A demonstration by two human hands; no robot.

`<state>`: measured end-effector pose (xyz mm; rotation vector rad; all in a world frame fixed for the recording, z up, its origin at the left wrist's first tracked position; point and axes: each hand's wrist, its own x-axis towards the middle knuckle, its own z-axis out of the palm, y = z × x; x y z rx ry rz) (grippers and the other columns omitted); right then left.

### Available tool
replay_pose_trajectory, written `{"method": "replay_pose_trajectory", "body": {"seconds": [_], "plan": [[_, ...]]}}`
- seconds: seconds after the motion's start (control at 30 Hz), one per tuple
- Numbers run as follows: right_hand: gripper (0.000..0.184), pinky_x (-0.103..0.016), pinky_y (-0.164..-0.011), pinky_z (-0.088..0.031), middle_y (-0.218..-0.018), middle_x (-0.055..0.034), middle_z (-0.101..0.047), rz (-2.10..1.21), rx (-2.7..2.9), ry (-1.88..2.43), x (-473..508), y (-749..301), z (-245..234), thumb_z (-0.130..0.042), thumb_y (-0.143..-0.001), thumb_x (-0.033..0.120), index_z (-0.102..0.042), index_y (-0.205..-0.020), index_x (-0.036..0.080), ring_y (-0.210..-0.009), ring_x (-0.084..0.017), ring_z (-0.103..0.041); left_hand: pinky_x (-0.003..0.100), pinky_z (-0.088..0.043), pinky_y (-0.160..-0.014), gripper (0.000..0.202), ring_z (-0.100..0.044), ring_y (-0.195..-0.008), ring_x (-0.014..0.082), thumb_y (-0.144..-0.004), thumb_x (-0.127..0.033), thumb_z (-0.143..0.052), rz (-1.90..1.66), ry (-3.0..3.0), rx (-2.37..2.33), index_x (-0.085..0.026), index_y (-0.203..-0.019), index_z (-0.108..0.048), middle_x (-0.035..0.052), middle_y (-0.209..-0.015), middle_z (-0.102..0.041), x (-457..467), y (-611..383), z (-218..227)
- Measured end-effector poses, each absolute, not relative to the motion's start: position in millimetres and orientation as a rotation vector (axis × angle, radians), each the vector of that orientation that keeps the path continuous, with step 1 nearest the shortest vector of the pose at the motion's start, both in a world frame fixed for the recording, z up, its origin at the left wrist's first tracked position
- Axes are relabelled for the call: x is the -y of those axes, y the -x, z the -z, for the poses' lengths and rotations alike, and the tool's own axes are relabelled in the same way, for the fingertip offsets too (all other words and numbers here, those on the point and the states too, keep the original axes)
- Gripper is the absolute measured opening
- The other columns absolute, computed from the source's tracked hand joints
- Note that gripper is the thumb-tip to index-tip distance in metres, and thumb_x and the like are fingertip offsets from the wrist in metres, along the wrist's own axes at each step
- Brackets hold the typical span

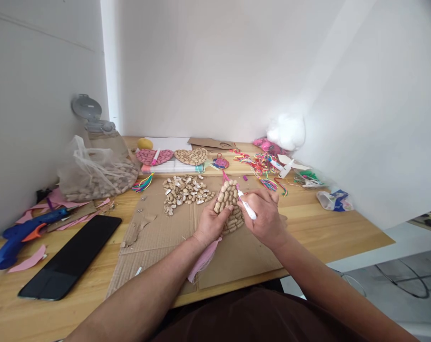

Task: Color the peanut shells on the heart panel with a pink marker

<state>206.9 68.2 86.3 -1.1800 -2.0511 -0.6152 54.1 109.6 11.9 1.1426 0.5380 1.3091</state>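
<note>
My left hand grips a craft piece covered with peanut shells, its thumb pressed on the shells. In my right hand is a white marker pen, its tip at the right edge of the shell piece, where a little pink shows. Pink tassel threads hang below my left wrist. Both hands are above a flat sheet of cardboard. A heap of loose peanut shells lies on the cardboard to the left of my hands.
At the left are a black phone, a blue glue gun and a plastic bag of peanuts. Behind lie a pink shell heart, a plain shell heart and coloured threads. White stuffing sits at the back right.
</note>
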Motion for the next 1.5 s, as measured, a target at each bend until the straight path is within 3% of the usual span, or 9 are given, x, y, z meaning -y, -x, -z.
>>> {"method": "replay_pose_trajectory", "body": {"seconds": [0.37,0.77,1.5], "plan": [[0.005,-0.04,-0.083,-0.033,-0.087,-0.0034,-0.073,0.642,2.015,1.141,-68.2,-202.2,-95.5,-0.06,-0.098,0.018,-0.058,-0.095,0.022,-0.087,-0.022,-0.065,0.048,-0.046,-0.114,0.046,-0.064,-0.127,0.0294,-0.085,-0.039,-0.075,-1.342,-1.211,-0.565,-0.02,-0.126,-0.068,0.0131,-0.132,-0.071,-107.9,-53.5,-13.6],[0.008,-0.039,-0.08,-0.031,-0.084,-0.0035,-0.07,0.637,1.995,1.125,-64.4,-196.7,-101.9,-0.06,-0.095,0.015,-0.056,-0.092,0.022,-0.086,-0.023,-0.062,0.045,-0.054,-0.104,0.048,-0.071,-0.113,0.0281,-0.083,-0.039,-0.077,-1.305,-1.168,-0.561,-0.019,-0.126,-0.069,0.0125,-0.125,-0.075,-105.9,-53.6,-15.4],[0.005,-0.04,-0.083,-0.036,-0.085,-0.0017,-0.068,0.447,1.936,1.182,-63.6,-210.7,-99.0,-0.059,-0.099,0.019,-0.056,-0.097,0.023,-0.083,-0.022,-0.063,0.051,-0.043,-0.116,0.06,-0.061,-0.132,0.0304,-0.084,-0.04,-0.076,-1.316,-1.162,-0.533,-0.023,-0.14,-0.062,0.0118,-0.138,-0.068,-107.6,-55.2,-14.6]]}}
